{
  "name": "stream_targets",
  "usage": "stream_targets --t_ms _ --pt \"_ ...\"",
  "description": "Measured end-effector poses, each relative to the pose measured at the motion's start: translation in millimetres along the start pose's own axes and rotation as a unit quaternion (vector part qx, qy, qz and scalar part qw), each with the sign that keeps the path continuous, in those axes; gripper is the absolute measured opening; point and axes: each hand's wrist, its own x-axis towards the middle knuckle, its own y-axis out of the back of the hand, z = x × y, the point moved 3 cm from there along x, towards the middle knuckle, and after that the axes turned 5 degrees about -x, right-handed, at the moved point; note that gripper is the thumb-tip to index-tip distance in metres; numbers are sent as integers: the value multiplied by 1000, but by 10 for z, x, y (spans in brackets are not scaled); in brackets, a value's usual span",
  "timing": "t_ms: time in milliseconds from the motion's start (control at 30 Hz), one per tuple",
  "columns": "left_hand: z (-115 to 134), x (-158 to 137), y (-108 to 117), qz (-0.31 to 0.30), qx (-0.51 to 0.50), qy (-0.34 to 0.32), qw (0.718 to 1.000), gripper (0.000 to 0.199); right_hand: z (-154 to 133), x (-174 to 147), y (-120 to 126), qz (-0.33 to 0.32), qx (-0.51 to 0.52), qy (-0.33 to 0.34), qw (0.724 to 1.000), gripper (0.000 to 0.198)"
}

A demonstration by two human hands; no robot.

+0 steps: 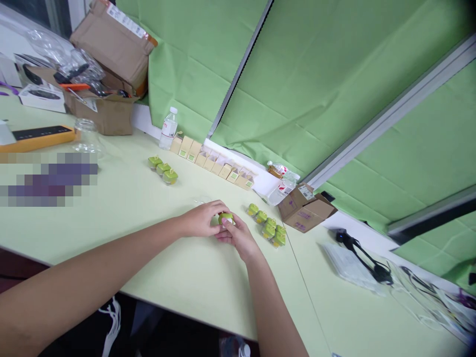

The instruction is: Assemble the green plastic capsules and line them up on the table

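Note:
My left hand (204, 218) and my right hand (240, 236) meet above the pale table, both closed around a small green-lidded container (225, 216). Fingers cover most of its body; part of the green top and a whitish patch show. Just behind my left hand lies a bit of clear plastic (202, 200). To the right stands a group of similar green-lidded containers (268, 228), clear below with something yellowish inside. Three more green-lidded containers (163, 169) form a short row farther back on the left.
Small open cardboard boxes (210, 161) line the table's back edge, beside an upright water bottle (168, 129). Other bottles (281, 191) lie near a brown carton (305, 210). A glass jar (86, 135) and a large filled carton (107, 111) stand left; cables (366, 258) lie right.

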Motion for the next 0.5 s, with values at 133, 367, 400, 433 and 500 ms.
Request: stream_targets --t_ms 133,367,400,433,500 --pt "12 5 -12 -1 0 1 1000 34 -3 10 -17 13 -9 9 1000 51" --pt "51 22 -39 3 30 1 1000 45 -7 16 -51 37 -9 27 999 47" --pt "50 22 -42 3 33 2 999 46 -8 17 -60 41 -6 26 999 46" --pt "48 22 -45 2 36 2 999 47 -9 18 -69 46 -3 23 999 45" --pt "44 21 -50 0 40 2 999 50 -10 22 -87 58 1 17 998 41"
